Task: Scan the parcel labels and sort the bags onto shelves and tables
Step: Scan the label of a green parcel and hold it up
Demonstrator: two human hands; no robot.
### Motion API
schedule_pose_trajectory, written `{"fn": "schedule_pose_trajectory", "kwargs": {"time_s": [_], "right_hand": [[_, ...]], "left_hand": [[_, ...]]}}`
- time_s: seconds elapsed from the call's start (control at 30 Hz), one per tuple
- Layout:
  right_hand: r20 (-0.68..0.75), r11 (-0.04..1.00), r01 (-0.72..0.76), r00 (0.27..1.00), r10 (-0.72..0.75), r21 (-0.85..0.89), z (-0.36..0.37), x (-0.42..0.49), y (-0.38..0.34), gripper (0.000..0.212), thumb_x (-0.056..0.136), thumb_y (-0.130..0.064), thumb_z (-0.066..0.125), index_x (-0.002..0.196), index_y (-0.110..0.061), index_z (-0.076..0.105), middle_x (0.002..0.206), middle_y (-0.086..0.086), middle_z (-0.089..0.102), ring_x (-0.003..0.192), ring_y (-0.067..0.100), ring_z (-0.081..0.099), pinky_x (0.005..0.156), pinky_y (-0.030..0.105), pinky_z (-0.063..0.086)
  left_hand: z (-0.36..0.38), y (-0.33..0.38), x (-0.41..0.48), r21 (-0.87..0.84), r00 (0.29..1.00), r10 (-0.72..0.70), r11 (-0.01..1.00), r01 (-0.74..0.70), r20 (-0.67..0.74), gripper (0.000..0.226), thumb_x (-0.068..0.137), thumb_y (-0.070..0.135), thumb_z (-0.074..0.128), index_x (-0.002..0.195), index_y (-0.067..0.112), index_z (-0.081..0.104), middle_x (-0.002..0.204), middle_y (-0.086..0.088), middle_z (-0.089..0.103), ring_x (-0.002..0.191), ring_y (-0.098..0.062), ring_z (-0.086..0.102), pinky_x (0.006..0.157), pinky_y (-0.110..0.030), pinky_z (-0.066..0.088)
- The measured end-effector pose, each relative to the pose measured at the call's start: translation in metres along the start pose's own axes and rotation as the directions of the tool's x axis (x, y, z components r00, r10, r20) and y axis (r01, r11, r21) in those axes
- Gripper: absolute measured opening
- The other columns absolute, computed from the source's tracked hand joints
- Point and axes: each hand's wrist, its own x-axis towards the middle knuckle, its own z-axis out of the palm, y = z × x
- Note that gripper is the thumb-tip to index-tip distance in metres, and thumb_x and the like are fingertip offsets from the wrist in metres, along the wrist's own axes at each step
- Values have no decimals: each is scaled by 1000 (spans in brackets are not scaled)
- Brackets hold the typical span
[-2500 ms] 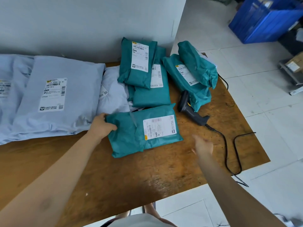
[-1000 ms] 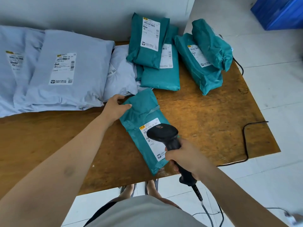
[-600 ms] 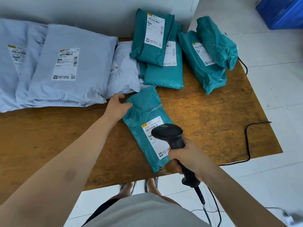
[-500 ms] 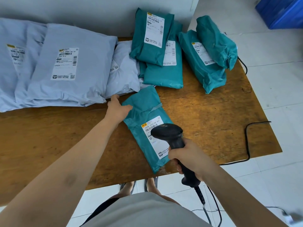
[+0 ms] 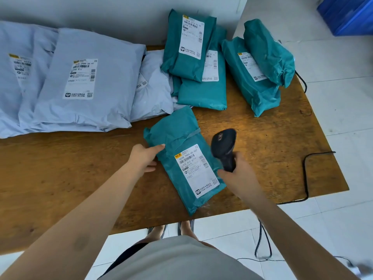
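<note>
Scanning step, looks like | left hand (image 5: 143, 158) pinches the teal bag (image 5: 177, 134) by its left edge | right hand (image 5: 237, 174) gripping the scanner (image 5: 223, 146) just right of the label (image 5: 196, 171) | bag between both hands, long axis far-left to near-right, left hand closer

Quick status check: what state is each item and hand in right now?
near teal bag, flat on table, label up.
scanner, lifted beside the label, blurred.
left hand, grips near teal bag's edge.
right hand, holds scanner's handle.
rear teal bags, stacked in two piles.
grey bags, overlapping, flat.
</note>
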Motion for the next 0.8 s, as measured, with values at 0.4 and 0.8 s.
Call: {"fn": "schedule_pose_trajectory", "kwargs": {"time_s": [0.4, 0.8], "right_hand": [[-178, 962, -88, 983, 42, -258, -13, 111, 49, 72, 87, -22, 66, 145, -4, 26, 136, 23, 48, 123, 40, 47, 100, 46, 42], [145, 949, -167, 981, 132, 267, 30, 81, -9, 48, 87, -46, 64, 122, -12, 59, 120, 4, 64, 107, 19, 61, 94, 34, 47]], "left_hand": [[7, -14, -17, 188, 997, -13, 982, -3, 81, 88, 70, 47, 78, 136, 9, 34, 113, -17, 59, 90, -31, 65, 72, -43, 59], [22, -9, -21, -112, 984, 79, 992, -62, 162, 41, 82, 10, 72, 118, 1, 53, 118, -9, 64, 97, -25, 64, 60, -31, 54]]}}
